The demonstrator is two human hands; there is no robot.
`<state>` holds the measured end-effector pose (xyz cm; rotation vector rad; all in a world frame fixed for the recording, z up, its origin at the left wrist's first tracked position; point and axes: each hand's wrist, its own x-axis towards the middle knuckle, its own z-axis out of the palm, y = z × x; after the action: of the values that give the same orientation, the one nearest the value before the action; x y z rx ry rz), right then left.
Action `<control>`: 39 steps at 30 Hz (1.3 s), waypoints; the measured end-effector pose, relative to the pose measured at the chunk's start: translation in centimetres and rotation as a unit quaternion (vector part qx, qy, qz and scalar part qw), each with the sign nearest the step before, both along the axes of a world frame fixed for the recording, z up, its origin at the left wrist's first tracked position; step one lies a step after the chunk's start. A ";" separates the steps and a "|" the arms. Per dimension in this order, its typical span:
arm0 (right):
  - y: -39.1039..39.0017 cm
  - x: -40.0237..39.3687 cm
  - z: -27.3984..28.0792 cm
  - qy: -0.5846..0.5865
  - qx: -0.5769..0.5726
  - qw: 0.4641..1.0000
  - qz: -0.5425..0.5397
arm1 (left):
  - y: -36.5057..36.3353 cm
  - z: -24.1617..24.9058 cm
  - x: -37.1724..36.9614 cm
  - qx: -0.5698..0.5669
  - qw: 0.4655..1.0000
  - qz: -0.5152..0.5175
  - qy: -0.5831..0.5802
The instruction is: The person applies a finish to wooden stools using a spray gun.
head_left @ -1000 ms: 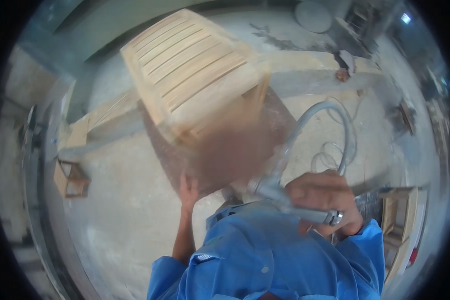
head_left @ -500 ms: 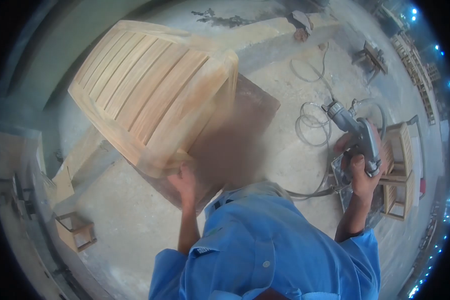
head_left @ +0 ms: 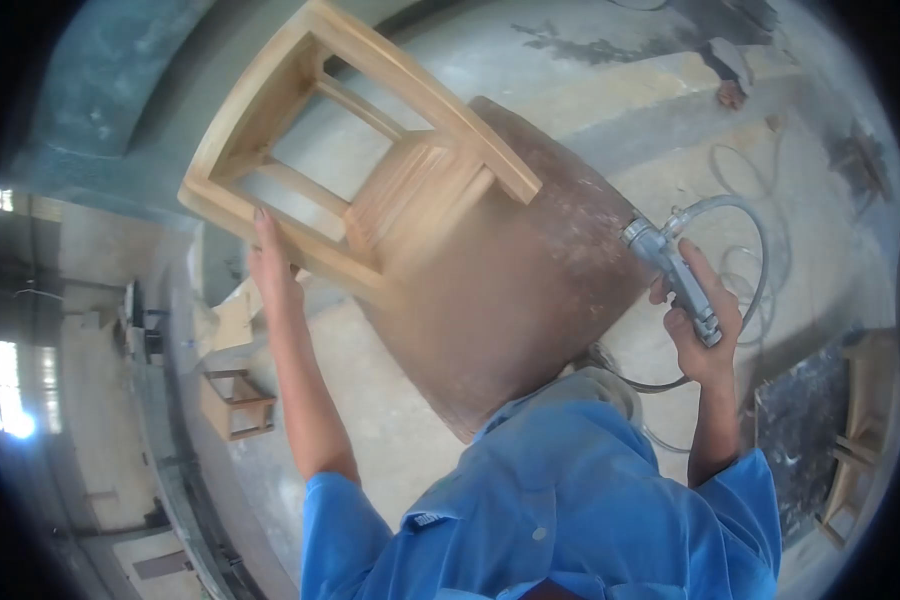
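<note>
A bare wooden chair point(head_left: 402, 185) is tilted over a brown board point(head_left: 530, 290), with its open frame and rails facing me and slats deeper inside. My left hand point(head_left: 275, 268) grips the chair's lower left rail, thumb on the near side and the other fingers partly hidden behind the wood. In my right hand point(head_left: 708, 325) is a grey metal spray gun point(head_left: 673, 275), its nozzle pointing up and left toward the chair. A clear hose point(head_left: 755, 215) loops from the gun. Brownish haze blurs the board's middle.
Hose coils point(head_left: 745, 265) lie on the concrete floor at right. A small wooden stool point(head_left: 238, 405) stands at lower left, beside a cardboard piece point(head_left: 232, 320). More wooden furniture point(head_left: 860, 430) is at the far right. A low ledge point(head_left: 660, 105) runs behind.
The chair has been turned, from its slatted face upward to its open frame facing me. My left hand has moved up and left with it. The spray gun stays in my right hand.
</note>
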<state>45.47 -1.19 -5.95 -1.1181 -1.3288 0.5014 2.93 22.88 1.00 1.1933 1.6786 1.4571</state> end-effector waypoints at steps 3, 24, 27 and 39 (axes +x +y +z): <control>2.8 -0.2 -0.4 0.024 0.006 0.999 0.042 | 5.1 3.2 -2.3 -0.052 0.998 0.026 0.018; 9.0 -6.0 -1.5 -0.035 0.018 0.976 0.212 | 12.5 5.8 -5.7 -0.167 0.979 0.067 0.095; 9.2 -5.3 -3.9 -0.033 -0.008 0.986 0.164 | 12.8 4.0 -5.6 -0.101 0.982 0.081 0.137; 21.7 -10.6 -13.1 -0.082 -0.104 0.991 0.031 | 13.1 2.6 -5.5 0.035 0.978 0.062 0.197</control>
<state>34.92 20.55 -19.01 -1.3159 -1.4819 0.6154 -2.61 35.93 3.62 1.5181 2.0092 1.4291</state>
